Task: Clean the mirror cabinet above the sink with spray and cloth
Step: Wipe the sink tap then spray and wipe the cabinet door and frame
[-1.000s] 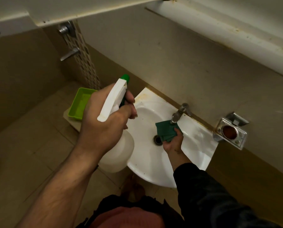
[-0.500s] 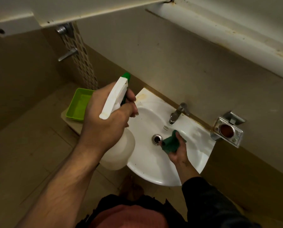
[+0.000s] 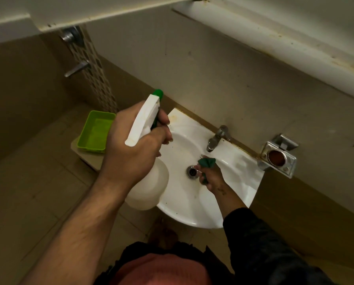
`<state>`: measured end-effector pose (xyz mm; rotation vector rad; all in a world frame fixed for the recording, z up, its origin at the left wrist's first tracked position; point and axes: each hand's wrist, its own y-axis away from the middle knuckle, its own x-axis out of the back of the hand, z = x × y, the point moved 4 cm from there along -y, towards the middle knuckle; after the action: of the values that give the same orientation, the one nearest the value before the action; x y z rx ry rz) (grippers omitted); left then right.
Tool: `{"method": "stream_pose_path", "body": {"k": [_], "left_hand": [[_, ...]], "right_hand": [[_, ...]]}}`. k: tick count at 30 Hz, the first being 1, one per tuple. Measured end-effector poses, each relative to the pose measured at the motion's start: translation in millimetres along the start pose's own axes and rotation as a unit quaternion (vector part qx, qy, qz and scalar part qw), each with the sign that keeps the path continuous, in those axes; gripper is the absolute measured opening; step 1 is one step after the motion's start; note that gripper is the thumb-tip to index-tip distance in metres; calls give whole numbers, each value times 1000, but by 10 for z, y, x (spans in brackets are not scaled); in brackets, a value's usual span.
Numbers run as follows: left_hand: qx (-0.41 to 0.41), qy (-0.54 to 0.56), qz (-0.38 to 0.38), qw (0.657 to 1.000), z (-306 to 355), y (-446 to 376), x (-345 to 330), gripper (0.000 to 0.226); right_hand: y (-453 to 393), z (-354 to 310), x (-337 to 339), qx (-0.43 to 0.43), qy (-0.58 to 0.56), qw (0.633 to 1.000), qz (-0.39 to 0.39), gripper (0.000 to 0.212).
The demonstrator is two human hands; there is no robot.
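Fingers [image 3: 163, 128] of your left hand [image 3: 131, 153] curl round the neck of the spray bottle [image 3: 146, 182], forefinger on the green trigger; grip and height match a second ago, bottle upright over the sink's left rim. Your right hand [image 3: 210, 177] has changed: a second ago it held the green cloth [image 3: 207, 162] flat and folded under the tap [image 3: 215, 138]; half a second ago the cloth was half bunched and lower in the basin; now it is squeezed tight into your fist, only a small wad poking out above the fingers, just beside the drain [image 3: 192, 171]. Whether water runs from the tap, you cannot tell. Cloth: dark green, crumpled, mostly hidden in the fist. Bottle: translucent white body, white spray head, green nozzle tip pointing toward the wall. Sink [image 3: 192, 210]: white, with brownish stains near the back edge. Mirror cabinet [image 3: 275, 33]: only its off-white underside shows along the top, with rust-coloured spots on the edge. Green tray [image 3: 93, 130] sits left of the sink; metal soap holder [image 3: 278, 156] on the wall to the right.
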<state>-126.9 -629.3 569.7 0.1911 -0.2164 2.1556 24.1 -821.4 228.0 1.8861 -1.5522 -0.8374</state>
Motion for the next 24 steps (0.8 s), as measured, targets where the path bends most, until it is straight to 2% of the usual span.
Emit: {"method": "stream_pose_path", "body": {"k": [5, 12, 24], "left_hand": [[-4, -5, 1, 1000, 15, 13, 0, 12], [-3, -7, 0, 1000, -5, 22, 4, 12], [-1, -3, 4, 1000, -41, 5, -33, 10]], "right_hand": [[-45, -27, -54, -19, 96, 995, 32, 62], [-39, -98, -148, -11, 139, 990, 28, 62], [-56, -264, -278, 43, 209, 976, 46, 42]]}}
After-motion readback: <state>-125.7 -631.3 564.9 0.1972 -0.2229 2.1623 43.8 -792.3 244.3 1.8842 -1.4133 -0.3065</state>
